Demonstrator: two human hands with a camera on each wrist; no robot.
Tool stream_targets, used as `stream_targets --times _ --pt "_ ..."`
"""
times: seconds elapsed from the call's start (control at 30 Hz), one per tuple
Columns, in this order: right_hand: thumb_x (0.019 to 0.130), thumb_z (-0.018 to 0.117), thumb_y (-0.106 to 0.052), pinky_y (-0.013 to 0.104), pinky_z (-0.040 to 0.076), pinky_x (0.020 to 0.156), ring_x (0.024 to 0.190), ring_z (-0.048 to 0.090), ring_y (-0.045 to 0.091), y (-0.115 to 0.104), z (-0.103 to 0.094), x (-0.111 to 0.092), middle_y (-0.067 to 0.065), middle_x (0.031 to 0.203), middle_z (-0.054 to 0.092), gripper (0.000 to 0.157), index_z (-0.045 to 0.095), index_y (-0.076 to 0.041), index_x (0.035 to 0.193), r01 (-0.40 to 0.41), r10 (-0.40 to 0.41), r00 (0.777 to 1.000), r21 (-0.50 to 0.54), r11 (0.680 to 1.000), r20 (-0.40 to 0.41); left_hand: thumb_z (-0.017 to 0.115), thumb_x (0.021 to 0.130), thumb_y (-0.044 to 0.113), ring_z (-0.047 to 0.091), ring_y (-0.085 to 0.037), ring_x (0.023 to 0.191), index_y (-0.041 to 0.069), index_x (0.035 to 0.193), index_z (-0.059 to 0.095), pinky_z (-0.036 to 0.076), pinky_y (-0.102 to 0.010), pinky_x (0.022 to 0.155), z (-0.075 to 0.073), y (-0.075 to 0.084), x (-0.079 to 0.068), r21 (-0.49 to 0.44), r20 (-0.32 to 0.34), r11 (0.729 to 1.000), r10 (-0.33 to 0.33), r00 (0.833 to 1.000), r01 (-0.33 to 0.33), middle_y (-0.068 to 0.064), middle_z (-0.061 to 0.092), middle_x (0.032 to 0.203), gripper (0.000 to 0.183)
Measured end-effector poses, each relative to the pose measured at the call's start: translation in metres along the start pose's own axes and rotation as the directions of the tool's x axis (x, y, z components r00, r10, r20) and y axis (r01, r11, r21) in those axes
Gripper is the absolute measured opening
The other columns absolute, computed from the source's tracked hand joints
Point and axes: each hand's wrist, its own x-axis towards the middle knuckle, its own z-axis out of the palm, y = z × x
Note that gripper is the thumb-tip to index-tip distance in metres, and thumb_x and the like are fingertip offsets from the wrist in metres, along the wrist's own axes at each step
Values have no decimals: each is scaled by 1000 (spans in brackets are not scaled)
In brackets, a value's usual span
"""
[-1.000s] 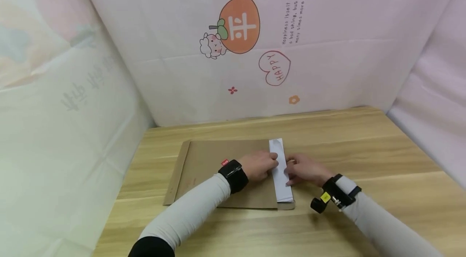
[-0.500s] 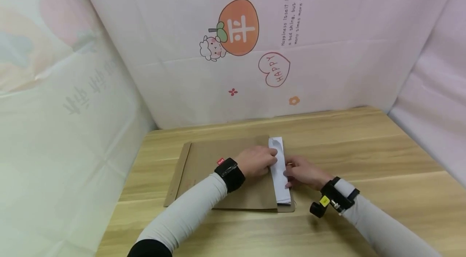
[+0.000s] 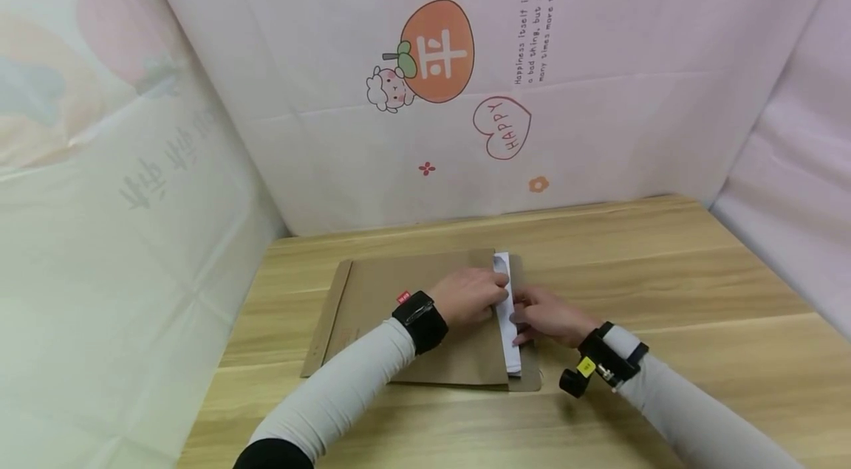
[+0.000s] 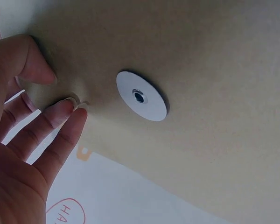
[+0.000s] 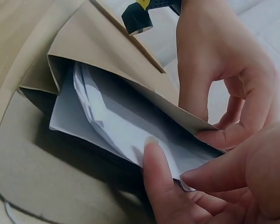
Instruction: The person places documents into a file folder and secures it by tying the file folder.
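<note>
Paper [image 3: 507, 321] is sticking out of the brown envelope [image 3: 399, 292] lying flat on our desk [image 3: 665, 269]. Our left hand [image 3: 472, 297] is pinching the envelope's open edge. Our right hand [image 3: 548, 315] is pinching the white paper, half inside.

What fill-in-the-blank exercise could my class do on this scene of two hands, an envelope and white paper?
1. The white paper sticks out of a large ____ envelope.
2. The envelope lies flat on a ____ table.
3. The left hand holds up the envelope's mouth, and the ____ hand pinches the paper's edge.
4. The heart on the backdrop bears the word ____.

Missing words: brown; wooden; right; HAPPY
</note>
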Motion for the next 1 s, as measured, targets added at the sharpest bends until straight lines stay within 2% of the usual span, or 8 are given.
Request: stream_targets --times 0.23,0.4,0.5,0.6,0.67,0.77,0.87,1.0 --pt "100 45 3 42 61 80 94 68 29 -2 4 2 23 112 59 39 42 16 137 42 -43 998 14 999 52 69 90 7 45 -10 74 20 90 71 40 -23 68 -1 1 0 -10 -23 1000 5 1000 -5 6 48 88 13" --pt "105 42 -4 41 61 77 89 67 28 -3 3 4 19 105 60 34 45 15 133 46 -46 998 -6 999 49 70 89 7 47 -10 74 20 88 72 41 -21 69 0 1 -1 -40 -25 999 13 1000 -14 6 50 89 13" --pt "108 41 -10 39 60 75 90 66 27 -6 -1 9 19 108 61 39 44 13 139 58 -58 998 -24 998 -6 71 89 7 53 -9 81 21 92 74 45 -20 73 0 2 -1 -48 -34 999 20 999 -21 7 57 97 14" --pt "109 39 -11 38 60 74 91 66 25 -11 -7 18 22 114 62 40 43 11 141 78 -83 992 -50 996 -96 72 90 10 55 -8 84 21 94 74 47 -21 76 -1 3 -1 -38 -40 999 22 999 -23 8 61 103 12" --pt "109 39 -11 38 60 73 90 67 24 -12 -11 24 25 118 63 39 42 10 142 88 -100 981 -78 993 -167 72 90 12 53 -9 81 21 91 74 46 -20 73 -1 4 -1 -20 -36 1000 23 999 -23 7 60 100 9" --pt "109 43 -14 37 60 70 88 68 22 -13 -17 33 26 121 63 42 41 9 144 99 -126 961 -121 988 -245 69 96 17 52 -7 80 21 95 75 45 -20 72 -2 6 -1 -5 -33 999 31 999 -31 8 59 96 8" --pt "109 48 -20 35 60 66 81 68 21 -11 -20 39 22 112 67 43 45 8 142 95 -139 948 -163 982 -285 66 99 18 51 -6 80 21 98 76 44 -19 71 -1 8 -1 3 -33 999 42 999 -42 8 58 95 11" --pt "110 47 -22 34 59 61 74 66 21 -8 -21 45 14 91 67 31 57 6 115 93 -141 943 -167 982 -302 68 95 14 50 -6 78 21 95 76 43 -19 70 2 8 0 -10 -34 999 42 999 -42 8 57 94 11"
